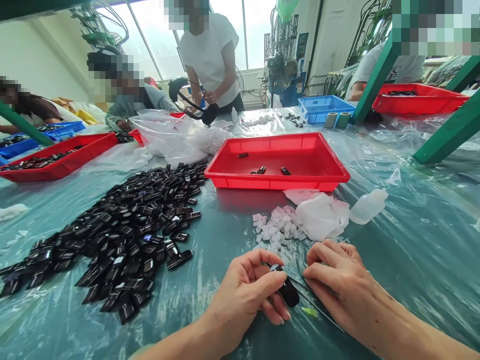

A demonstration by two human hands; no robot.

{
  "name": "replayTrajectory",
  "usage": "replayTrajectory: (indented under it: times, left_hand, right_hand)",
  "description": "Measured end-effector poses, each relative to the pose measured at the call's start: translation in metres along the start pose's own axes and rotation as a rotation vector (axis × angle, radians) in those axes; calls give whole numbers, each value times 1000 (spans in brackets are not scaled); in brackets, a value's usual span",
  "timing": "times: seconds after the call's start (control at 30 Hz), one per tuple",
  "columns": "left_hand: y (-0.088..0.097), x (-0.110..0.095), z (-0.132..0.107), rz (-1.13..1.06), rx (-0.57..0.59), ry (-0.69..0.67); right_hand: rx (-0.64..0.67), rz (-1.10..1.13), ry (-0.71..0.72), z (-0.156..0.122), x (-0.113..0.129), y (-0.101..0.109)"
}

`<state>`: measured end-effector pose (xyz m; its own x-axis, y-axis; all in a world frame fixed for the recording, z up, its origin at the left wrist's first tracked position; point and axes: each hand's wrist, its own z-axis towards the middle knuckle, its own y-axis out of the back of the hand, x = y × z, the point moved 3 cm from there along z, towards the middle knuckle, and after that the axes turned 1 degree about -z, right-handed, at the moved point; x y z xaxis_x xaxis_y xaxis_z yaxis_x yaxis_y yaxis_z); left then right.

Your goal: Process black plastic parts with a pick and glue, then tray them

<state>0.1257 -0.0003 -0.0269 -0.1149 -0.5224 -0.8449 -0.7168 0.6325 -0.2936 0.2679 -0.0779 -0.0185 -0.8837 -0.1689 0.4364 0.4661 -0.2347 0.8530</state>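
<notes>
On a table (423, 235) sheeted in clear plastic, a red plastic tray (277, 160) sits beyond a heap of glossy black plastic parts (123, 235) and pale foam pieces (275, 227), all seemingly laid out within easy reach. The left hand (243, 295) pinches 1 black part (289, 292) narrowly between thumb and fingers, raising it off the sheeting, while the right hand (337, 280) curls beside a thin dark rod (322, 312) with a green hub (309, 312); I cannot tell whether it grips the rod.

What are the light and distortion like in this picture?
In the head view, daylight from the windows overexposes the far end, glare streaks the plastic sheet, the wide lens bends the green frame posts, and the left hand, its black piece and the right hand look sharp.
</notes>
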Motion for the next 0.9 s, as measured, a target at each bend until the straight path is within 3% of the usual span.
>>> replayTrajectory:
  times: [0.23, 0.4, 0.57, 0.7, 0.9]
  left_hand:
    - [-2, -1, -1, -3, 3, -4]
    - [-1, -2, -2, -49, -2, -40]
    - [-2, -4, -3, -90, -17, -55]
    - [-2, -6, -5, -110, -39, -49]
    - [-3, -7, -6, -147, -42, -83]
  right_hand:
    - [-205, 108, 71, -1, 3, 9]
    - [21, 462, -185, -2, 6, 10]
    - [182, 958, -416, -1, 7, 4]
    - [229, 1154, -555, 0, 6, -1]
    - [180, 1248, -572, 4, 6, -2]
